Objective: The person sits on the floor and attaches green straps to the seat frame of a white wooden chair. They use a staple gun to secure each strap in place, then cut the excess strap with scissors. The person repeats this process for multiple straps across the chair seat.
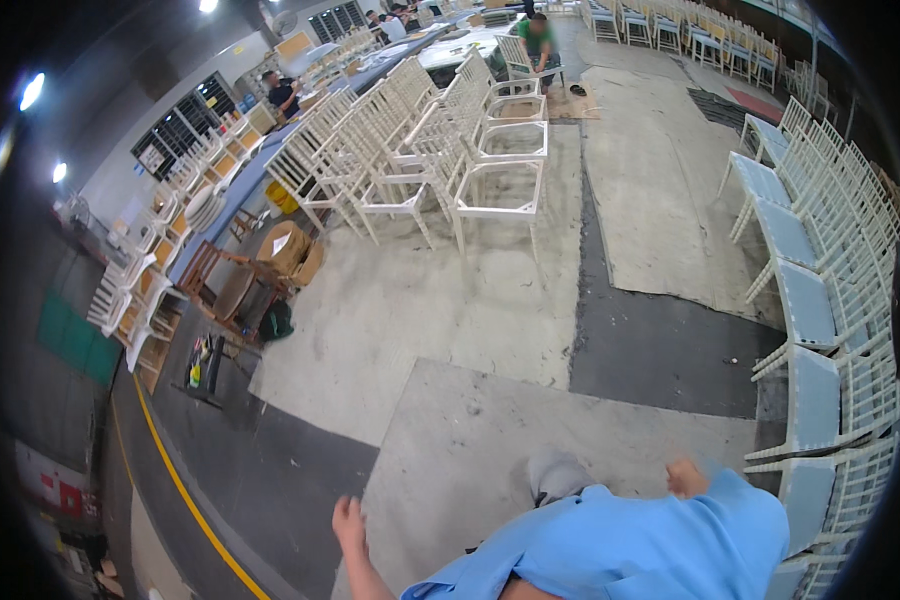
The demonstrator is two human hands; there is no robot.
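Hands are seen empty: the left hand [349, 522] hangs with fingers loosely released over the grey floor sheet [490, 430], nothing grasped; the right hand [686, 478] is partly hidden by the blue shirt [630, 545], so its grip cannot be told. Nearest it, at three o'clock, stands a row of white chairs with blue seats [815, 400], apart from it. Bare white chair frames [440, 160] are clustered at twelve o'clock, well apart.
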